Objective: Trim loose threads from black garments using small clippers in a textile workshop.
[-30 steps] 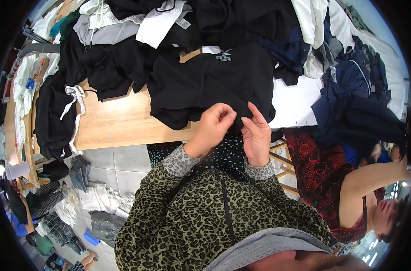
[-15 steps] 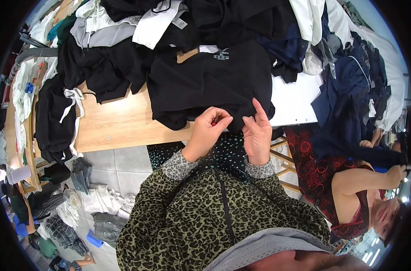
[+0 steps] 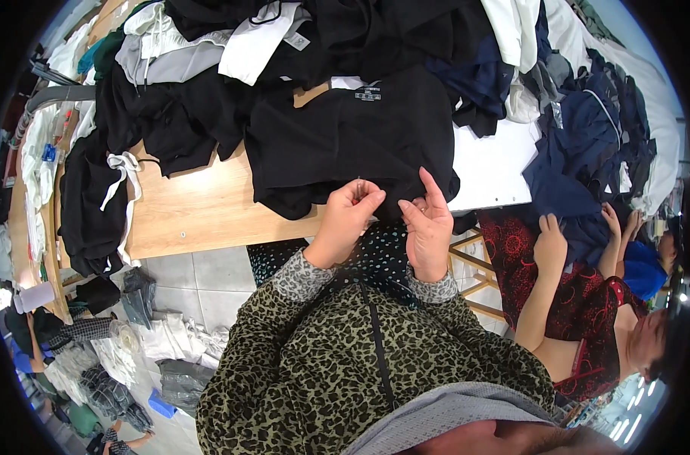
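Far left, a black bundle [image 3: 95, 197] slumps in deep folds, with a flat white tie [image 3: 121, 178] curling down its side, soft as tape. Next comes bare tabletop [image 3: 186, 212], pale wood grain, smooth and shiny under the light. Above it sits a grey garment [image 3: 163, 64], gathered at its pale waistband, and beyond that a crisp white piece [image 3: 248, 53] lying flat.

And here, right in front of me near the tabletop's front edge, the black garment [image 3: 345, 140]: matte, close-knit by the look of it, spread roughly square, small pale print [image 3: 369, 92] near its upper edge. I'd call it light, floppy, grippy rather than slippery, hard to harm. Pinch it at the doubled lower edge, I'd say; grabbed by the middle it would only bunch.

My left hand [image 3: 343, 224] is at that lower edge, fingers curled, thumb pressed to the fingertips on something small and slender [image 3: 359, 188]; I can't tell what, or whether cloth is caught too. Just beside it my right hand [image 3: 430, 235] is half unfurled, index finger raised, thumb apart from it, nothing visible in its grip.

Further right, a white sheet [image 3: 496, 167], flat and stiff-looking, shows from under the black; then navy cloth [image 3: 568, 174], limp and crumpled, hangs by a co-worker's hand [image 3: 551, 239].
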Demonstrator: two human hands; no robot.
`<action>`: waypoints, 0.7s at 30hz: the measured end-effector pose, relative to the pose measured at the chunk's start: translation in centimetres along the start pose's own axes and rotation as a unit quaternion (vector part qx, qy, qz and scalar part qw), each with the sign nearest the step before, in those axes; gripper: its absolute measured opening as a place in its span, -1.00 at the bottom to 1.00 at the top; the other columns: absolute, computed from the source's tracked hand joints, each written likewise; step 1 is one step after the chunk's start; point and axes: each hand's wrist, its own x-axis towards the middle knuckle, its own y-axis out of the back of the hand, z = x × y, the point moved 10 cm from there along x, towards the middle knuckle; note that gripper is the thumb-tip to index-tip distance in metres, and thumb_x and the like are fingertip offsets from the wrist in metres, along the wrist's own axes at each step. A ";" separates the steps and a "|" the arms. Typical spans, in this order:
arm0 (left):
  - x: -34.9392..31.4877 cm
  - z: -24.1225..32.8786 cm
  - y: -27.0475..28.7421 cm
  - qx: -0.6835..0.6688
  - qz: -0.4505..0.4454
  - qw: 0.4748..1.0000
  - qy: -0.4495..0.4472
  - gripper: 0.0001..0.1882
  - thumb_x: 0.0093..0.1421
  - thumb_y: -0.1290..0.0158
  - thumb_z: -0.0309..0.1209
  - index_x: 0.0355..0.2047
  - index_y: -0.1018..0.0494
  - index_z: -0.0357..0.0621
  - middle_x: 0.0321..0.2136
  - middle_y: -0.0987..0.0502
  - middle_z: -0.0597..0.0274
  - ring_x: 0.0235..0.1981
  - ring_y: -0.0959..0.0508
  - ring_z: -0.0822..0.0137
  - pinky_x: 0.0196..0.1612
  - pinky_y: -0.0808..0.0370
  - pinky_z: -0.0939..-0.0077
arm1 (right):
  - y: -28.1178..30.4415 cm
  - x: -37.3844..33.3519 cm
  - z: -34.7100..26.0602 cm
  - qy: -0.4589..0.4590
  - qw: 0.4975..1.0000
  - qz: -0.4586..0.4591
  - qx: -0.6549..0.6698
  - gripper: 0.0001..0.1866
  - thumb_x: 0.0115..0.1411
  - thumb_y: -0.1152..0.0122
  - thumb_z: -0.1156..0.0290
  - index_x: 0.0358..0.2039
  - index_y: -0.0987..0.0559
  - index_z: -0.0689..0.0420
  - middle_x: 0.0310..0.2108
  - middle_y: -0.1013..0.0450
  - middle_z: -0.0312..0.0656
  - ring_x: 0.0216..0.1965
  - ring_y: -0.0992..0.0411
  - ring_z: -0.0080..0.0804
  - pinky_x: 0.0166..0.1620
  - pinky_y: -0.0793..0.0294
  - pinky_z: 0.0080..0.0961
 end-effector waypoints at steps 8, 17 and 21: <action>-1.2 4.7 -1.3 0.211 0.038 0.956 -0.200 -0.93 0.11 -0.11 -0.53 -0.41 -0.50 -0.30 -0.50 -0.45 0.32 -0.55 -0.37 0.59 -0.51 -0.30 0.69 | 0.2 -0.2 -0.1 0.039 0.996 -0.023 -0.071 -0.44 0.00 -0.15 0.78 0.08 -0.39 0.26 -0.47 -0.26 -0.46 -0.46 -0.20 -0.78 -0.34 -0.24 -0.86; 0.3 0.9 -0.4 0.078 -0.011 0.996 -0.039 -0.89 0.24 0.00 -0.42 -0.40 -0.38 -0.18 -0.59 -0.30 0.49 -0.65 -0.22 0.67 -0.64 -0.12 0.76 | -0.2 0.1 0.0 0.014 0.997 -0.030 -0.072 -0.43 -0.02 -0.19 0.77 0.07 -0.39 0.28 -0.48 -0.30 -0.44 -0.47 -0.22 -0.77 -0.35 -0.27 -0.83; 0.3 -1.2 -0.3 -0.124 -0.034 0.988 0.083 -0.88 0.23 -0.02 -0.39 -0.39 -0.39 -0.16 -0.58 -0.31 0.48 -0.66 -0.20 0.70 -0.65 -0.12 0.79 | -0.2 0.4 0.1 -0.006 0.999 -0.013 -0.036 -0.41 -0.04 -0.21 0.77 0.08 -0.37 0.31 -0.49 -0.30 -0.44 -0.47 -0.23 -0.75 -0.33 -0.28 -0.83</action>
